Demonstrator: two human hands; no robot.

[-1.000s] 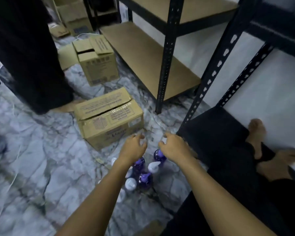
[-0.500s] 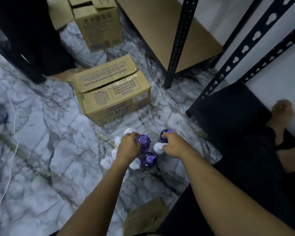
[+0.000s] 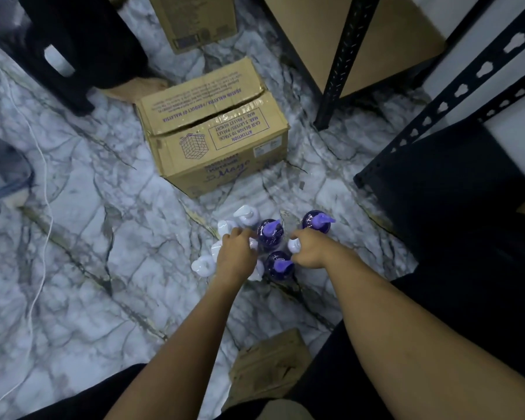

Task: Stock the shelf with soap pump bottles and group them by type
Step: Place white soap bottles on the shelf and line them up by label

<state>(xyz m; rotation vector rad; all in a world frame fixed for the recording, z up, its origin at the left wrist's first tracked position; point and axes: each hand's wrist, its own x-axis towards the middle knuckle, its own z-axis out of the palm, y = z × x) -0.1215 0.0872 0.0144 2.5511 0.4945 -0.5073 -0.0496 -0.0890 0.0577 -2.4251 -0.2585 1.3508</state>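
Forearms reach down and forward from the bottom of the head view, both bare, converging on a cluster of pump bottles standing on the grey-veined marble floor (image 3: pixel 82 237). The left hand (image 3: pixel 235 256) is knuckles-up with fingers curled down over a white pump bottle (image 3: pixel 253 244) that it mostly hides; it seems to grip the pump top, though the contact itself is covered. The right hand (image 3: pixel 311 251) is likewise curled, its fingers closed around the round white pump head of another bottle (image 3: pixel 294 245).

All the bottles stand upright, long axes vertical, seen from above. Three dark purple bottles with lilac pumps sit between and beyond the hands: one between the two hands (image 3: pixel 269 234) with its spout pointing up-right, one nearer the person (image 3: pixel 279 265) with its spout pointing right, touching the right hand's wrist side, and one farther right (image 3: pixel 315 220) with its spout pointing right. Several white bottles (image 3: pixel 243 215) crowd the left of the group, touching one another.

Beyond the cluster lies a brown printed cardboard carton (image 3: pixel 215 131), its top flaps nearly closed with a narrow gap; its contents are hidden. A black metal shelf frame with a tan board (image 3: pixel 343 56) stands at upper right, with no bottles visible on it.
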